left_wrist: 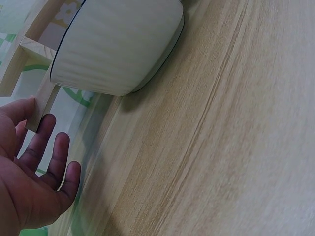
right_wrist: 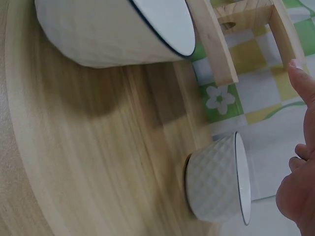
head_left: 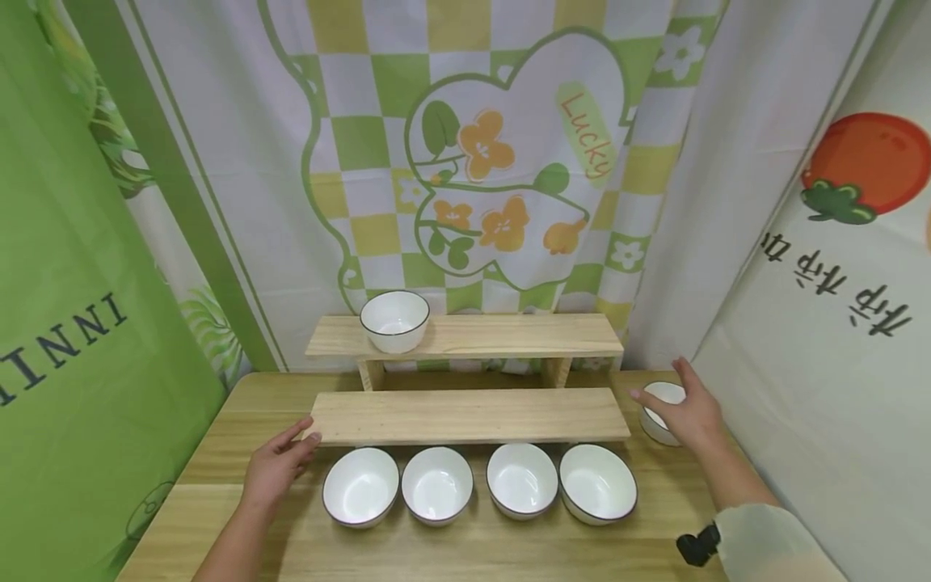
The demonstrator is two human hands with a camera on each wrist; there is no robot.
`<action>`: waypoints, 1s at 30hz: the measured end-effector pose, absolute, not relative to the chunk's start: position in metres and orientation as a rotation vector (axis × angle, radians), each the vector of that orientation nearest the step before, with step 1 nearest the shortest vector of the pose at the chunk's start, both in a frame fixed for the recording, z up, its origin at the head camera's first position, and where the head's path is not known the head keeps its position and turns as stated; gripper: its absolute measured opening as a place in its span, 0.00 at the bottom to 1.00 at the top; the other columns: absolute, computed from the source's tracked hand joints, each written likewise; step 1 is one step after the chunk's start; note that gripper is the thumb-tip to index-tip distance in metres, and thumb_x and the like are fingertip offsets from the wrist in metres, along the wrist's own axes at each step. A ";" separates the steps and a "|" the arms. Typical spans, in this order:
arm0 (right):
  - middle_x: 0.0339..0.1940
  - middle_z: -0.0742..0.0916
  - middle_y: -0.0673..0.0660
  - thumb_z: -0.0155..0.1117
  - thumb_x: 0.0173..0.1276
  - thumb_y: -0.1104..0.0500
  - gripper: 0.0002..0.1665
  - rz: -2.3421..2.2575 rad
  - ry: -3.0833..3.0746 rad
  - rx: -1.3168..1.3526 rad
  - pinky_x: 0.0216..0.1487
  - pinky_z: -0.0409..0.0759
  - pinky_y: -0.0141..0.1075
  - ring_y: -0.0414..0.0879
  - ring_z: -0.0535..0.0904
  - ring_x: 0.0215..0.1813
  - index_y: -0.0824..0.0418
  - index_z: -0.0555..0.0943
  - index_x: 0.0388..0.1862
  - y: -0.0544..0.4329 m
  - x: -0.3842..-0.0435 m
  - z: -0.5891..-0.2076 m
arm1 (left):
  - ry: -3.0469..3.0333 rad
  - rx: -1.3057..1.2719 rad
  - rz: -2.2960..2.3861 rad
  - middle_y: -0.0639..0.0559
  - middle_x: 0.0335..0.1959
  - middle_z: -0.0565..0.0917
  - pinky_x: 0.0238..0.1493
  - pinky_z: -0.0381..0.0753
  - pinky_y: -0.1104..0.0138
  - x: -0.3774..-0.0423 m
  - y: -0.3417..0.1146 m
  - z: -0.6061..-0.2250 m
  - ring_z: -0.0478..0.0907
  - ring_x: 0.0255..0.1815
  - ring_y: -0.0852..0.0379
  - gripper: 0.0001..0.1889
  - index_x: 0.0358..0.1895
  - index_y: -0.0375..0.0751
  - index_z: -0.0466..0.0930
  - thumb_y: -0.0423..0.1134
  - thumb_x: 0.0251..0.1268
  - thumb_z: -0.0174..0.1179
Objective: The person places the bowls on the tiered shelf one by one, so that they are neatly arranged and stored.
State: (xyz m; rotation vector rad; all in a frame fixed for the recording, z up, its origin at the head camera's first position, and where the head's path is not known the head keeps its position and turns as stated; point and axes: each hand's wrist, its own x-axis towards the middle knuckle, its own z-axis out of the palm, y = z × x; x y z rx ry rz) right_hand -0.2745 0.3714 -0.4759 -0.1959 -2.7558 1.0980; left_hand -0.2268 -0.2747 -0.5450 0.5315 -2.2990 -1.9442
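Observation:
My left hand point(head_left: 275, 467) pinches the left end of the lower board of a two-tier wooden shelf point(head_left: 469, 416); in the left wrist view, thumb and finger lie on either side of the board's end point(left_wrist: 40, 110). Over at the right, my right hand point(head_left: 694, 414) hovers above a white dark-rimmed bowl point(head_left: 659, 432), thumb and forefinger spread. The right wrist view shows a gap between that hand and the textured bowl point(right_wrist: 214, 182). Another white bowl point(head_left: 395, 323) sits on the upper board's left part.
Several white bowls stand in a row before the shelf on the wooden table point(head_left: 465, 554), including one at the left point(head_left: 360, 489) and one at the right point(head_left: 598, 485). A patterned curtain point(head_left: 364, 145) hangs behind; cloths point(head_left: 822, 323) flank both sides.

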 end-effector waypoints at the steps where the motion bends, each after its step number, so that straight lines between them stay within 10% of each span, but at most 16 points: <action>1: 0.84 0.55 0.69 0.69 0.65 0.29 0.72 1.093 -2.757 -0.201 0.73 0.56 0.71 0.76 0.50 0.80 0.65 0.40 0.86 0.373 -0.274 -0.478 | -2.302 0.532 -1.942 0.64 0.36 0.88 0.44 0.85 0.66 -0.227 -0.275 -0.545 0.86 0.43 0.56 0.35 0.73 0.43 0.76 0.52 0.65 0.74; 30: 0.81 0.51 0.80 0.76 0.58 0.30 0.81 1.095 -2.785 -0.425 0.71 0.56 0.74 0.80 0.49 0.78 0.66 0.35 0.85 0.402 -0.261 -0.515 | -2.305 0.536 -1.950 0.64 0.38 0.88 0.45 0.85 0.65 -0.228 -0.276 -0.547 0.86 0.44 0.56 0.36 0.73 0.45 0.76 0.53 0.64 0.74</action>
